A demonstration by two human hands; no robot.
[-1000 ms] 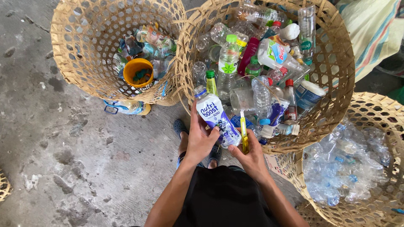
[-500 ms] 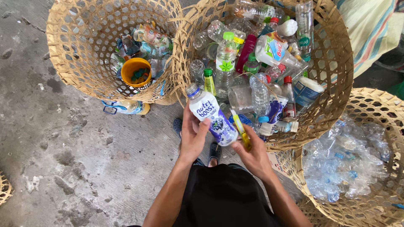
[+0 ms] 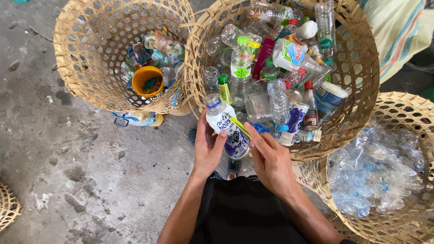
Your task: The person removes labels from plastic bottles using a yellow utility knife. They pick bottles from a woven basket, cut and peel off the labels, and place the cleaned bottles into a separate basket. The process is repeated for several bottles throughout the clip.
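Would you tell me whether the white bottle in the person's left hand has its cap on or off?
Off. The white bottle, held in the left hand, shows a bare, open neck with no cap.

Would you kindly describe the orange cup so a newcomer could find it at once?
Start at the left woven basket, the one holding the fewest bottles. Near its bottom stands the orange cup, open side up with small caps inside; it is the only opaque orange item among clear crushed plastic.
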